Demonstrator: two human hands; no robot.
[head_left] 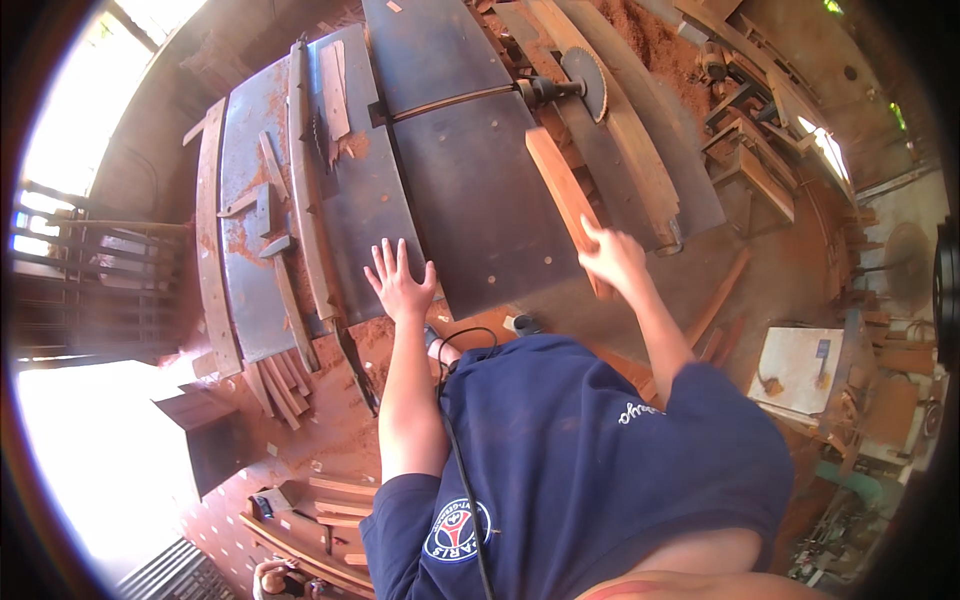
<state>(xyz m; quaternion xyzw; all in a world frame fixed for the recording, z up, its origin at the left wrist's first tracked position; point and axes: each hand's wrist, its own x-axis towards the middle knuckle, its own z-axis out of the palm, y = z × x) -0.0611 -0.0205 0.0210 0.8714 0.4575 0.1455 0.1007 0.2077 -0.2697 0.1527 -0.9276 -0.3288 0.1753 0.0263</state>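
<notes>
My left hand [401,288] is palm down with fingers spread, at the near end of the dark metal machine table [470,200]. It holds nothing; whether it touches the metal I cannot tell. My right hand [613,258] grips a reddish wooden strip [560,185] near its closer end. This strip lies slantwise along the right edge of the table and points away from me. Across the table runs a narrow slot [452,103], in line with a shaft that carries a toothed circular saw blade [585,85]. My right palm and some fingertips are hidden.
On the grey table at left lie a hammer-like tool [277,246] and wood offcuts [334,90]. A second saw blade [318,135] shows there. Long planks [610,120] run beyond the right-hand blade. Sawdust [640,45] covers much of the floor. A black cable [455,440] hangs down my front.
</notes>
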